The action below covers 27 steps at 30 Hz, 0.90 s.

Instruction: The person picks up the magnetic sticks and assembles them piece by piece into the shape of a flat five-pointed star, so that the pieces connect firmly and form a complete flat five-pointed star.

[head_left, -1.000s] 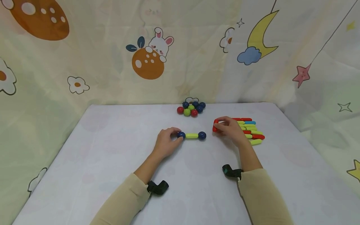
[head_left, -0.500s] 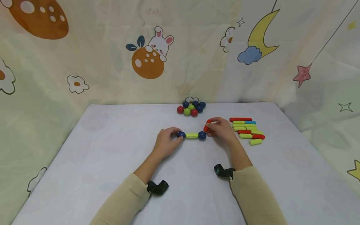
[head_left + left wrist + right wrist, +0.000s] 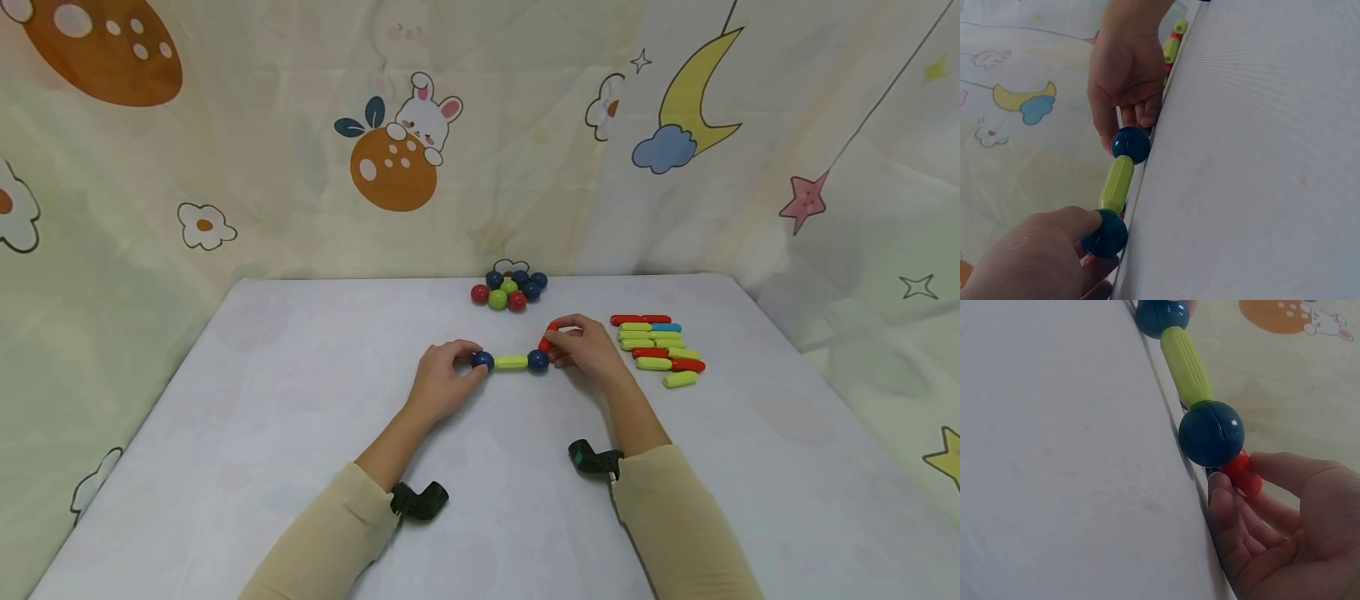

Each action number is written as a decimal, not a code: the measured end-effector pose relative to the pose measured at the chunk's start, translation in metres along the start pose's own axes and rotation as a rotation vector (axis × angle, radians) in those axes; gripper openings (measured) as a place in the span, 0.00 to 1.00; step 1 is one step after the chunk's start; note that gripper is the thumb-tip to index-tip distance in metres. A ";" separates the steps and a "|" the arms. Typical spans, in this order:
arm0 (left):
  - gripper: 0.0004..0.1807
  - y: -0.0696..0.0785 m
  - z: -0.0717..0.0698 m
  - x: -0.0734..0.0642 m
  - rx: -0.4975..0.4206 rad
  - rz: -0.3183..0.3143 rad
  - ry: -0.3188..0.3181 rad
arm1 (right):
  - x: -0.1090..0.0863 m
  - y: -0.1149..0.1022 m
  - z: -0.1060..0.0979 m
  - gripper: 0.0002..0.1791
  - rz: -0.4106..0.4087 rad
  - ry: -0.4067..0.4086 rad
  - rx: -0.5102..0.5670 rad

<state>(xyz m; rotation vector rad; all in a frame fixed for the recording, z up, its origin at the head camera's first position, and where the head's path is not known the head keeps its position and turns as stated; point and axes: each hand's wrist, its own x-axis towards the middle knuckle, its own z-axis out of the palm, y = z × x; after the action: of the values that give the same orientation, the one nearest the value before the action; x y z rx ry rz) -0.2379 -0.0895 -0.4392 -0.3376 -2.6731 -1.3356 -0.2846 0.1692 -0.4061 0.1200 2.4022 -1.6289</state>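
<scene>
A yellow-green ribbed rod (image 3: 511, 362) joins two dark blue balls in a row on the table. My left hand (image 3: 442, 379) pinches the left ball (image 3: 1107, 235) between thumb and fingers. At the other end, my right hand (image 3: 588, 350) pinches a short red rod (image 3: 1244, 474) between thumb and fingers. One end of that red rod meets the right blue ball (image 3: 1211, 434); it slants away toward the back of the table. In the left wrist view the right ball and the right hand hide the red rod.
Behind the hands lies a cluster of blue, green and red balls (image 3: 498, 299). To the right, rows of red, yellow-green and blue rods (image 3: 652, 364) lie on the white table (image 3: 300, 433). A printed cloth (image 3: 285, 167) hangs behind the table's back edge.
My right hand has moved left from beside the rod rows, bringing the red rod up to the right blue ball. The left hand and its ball have stayed in place.
</scene>
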 end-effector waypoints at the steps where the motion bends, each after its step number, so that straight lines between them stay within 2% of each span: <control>1: 0.17 0.000 0.000 0.000 -0.002 0.000 0.000 | 0.000 0.000 0.000 0.26 -0.002 -0.001 0.001; 5: 0.17 0.000 0.000 -0.001 -0.005 -0.002 0.000 | 0.000 0.001 0.000 0.26 -0.004 -0.005 -0.008; 18: 0.15 0.002 0.000 -0.002 0.023 -0.007 -0.014 | 0.001 -0.002 0.005 0.25 -0.043 -0.015 -0.158; 27: 0.15 0.001 0.000 -0.002 0.059 0.020 -0.043 | 0.000 -0.002 0.008 0.26 -0.052 -0.027 -0.206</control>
<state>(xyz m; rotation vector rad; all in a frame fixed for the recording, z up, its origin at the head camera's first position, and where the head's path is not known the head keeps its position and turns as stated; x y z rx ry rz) -0.2360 -0.0887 -0.4387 -0.3898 -2.7295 -1.2553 -0.2843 0.1613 -0.4071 0.0001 2.5541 -1.3831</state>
